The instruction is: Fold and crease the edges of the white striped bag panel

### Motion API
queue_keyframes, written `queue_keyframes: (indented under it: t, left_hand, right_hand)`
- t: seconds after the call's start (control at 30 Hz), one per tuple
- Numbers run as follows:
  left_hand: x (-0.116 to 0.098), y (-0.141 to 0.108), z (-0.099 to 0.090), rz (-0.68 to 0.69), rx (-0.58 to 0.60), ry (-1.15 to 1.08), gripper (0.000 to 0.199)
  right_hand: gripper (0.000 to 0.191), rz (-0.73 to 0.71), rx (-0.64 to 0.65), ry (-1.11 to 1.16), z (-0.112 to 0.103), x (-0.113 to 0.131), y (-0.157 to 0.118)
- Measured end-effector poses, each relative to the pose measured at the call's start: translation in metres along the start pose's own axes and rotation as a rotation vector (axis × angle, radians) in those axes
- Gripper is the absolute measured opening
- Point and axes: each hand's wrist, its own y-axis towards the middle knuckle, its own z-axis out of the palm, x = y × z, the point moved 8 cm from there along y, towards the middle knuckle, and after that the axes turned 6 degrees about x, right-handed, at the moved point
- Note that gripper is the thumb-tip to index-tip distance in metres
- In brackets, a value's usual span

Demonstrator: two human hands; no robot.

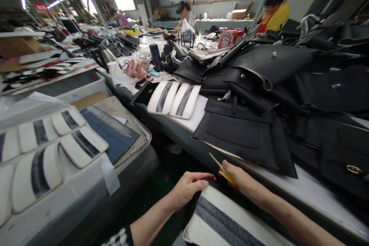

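Note:
Near the bottom centre, my left hand (187,187) pinches the upper corner of a white panel with a broad dark stripe (227,217). Dark material shows along that panel's left side, and its lower part runs out of view. My right hand (238,178) is closed around yellow-handled snips (226,176), whose thin blade points up and left. The snips are just right of my left fingertips, apart from the panel's corner. Right above my right hand, a black leather bag piece (233,130) hangs slightly over the table edge.
Two similar striped panels (175,100) lie on the table. More lie on a grey bin (138,157) at left, beside a blue board (111,132). Black bag pieces (268,59) pile up at right. A pink fan (135,70) stands behind. Several people work farther back.

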Motion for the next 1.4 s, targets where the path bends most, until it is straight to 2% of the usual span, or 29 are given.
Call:
queue_keyframes:
  t: [0.1, 0.17, 0.23, 0.33, 0.4, 0.57, 0.67, 0.8, 0.9, 1.0, 1.1, 1.2, 1.3, 1.4]
  left_hand:
    - [0.001, 0.0, -0.002, -0.002, 0.016, 0.01, 0.04]
    - [0.001, 0.001, -0.003, -0.006, 0.029, -0.017, 0.039]
    - [0.002, 0.002, -0.003, -0.001, 0.037, -0.055, 0.038]
    - [0.004, 0.005, -0.004, -0.008, 0.025, -0.082, 0.037]
    - [0.006, 0.006, -0.005, -0.025, 0.026, -0.081, 0.041]
    - [0.005, 0.013, -0.008, -0.043, 0.103, -0.03, 0.039]
    - [0.004, 0.016, -0.01, -0.042, 0.111, 0.013, 0.039]
    - [0.002, 0.015, -0.009, -0.018, 0.053, 0.116, 0.043]
    - [-0.001, 0.013, -0.008, 0.04, -0.007, 0.163, 0.041]
    - [0.0, 0.011, -0.006, 0.062, -0.039, 0.134, 0.042]
    - [0.005, 0.004, -0.004, 0.049, -0.078, 0.09, 0.052]
    - [0.027, -0.015, -0.001, 0.008, -0.118, -0.014, 0.067]
    - [0.089, -0.04, 0.001, -0.213, -0.188, -0.355, 0.076]
    - [0.152, -0.056, 0.003, -0.409, -0.227, -0.607, 0.061]
  right_hand:
    - [0.061, -0.136, 0.117, 0.102, 0.015, 0.02, 0.006]
    - [0.065, -0.2, 0.132, 0.124, 0.019, 0.027, 0.008]
    - [0.059, -0.196, 0.143, 0.129, 0.025, 0.024, 0.011]
    - [0.037, -0.197, 0.129, 0.107, 0.032, 0.017, 0.016]
    - [0.033, -0.217, 0.107, 0.087, 0.035, 0.016, 0.017]
    - [0.036, -0.226, 0.086, -0.031, 0.032, 0.018, 0.011]
    - [0.038, -0.195, 0.088, -0.078, 0.027, 0.013, 0.003]
    - [0.039, -0.158, 0.063, -0.128, 0.021, 0.001, -0.005]
    - [0.043, -0.168, 0.023, -0.252, 0.02, -0.001, -0.004]
    - [0.052, -0.152, -0.064, -0.385, 0.016, 0.0, -0.003]
    - [0.065, -0.052, -0.166, -0.459, 0.008, -0.001, -0.009]
    - [0.086, 0.04, -0.283, -0.397, -0.004, 0.005, -0.035]
    - [0.085, -0.013, -0.422, -0.092, -0.01, 0.016, -0.081]
    - [0.08, -0.005, -0.547, 0.315, 0.008, 0.005, -0.133]
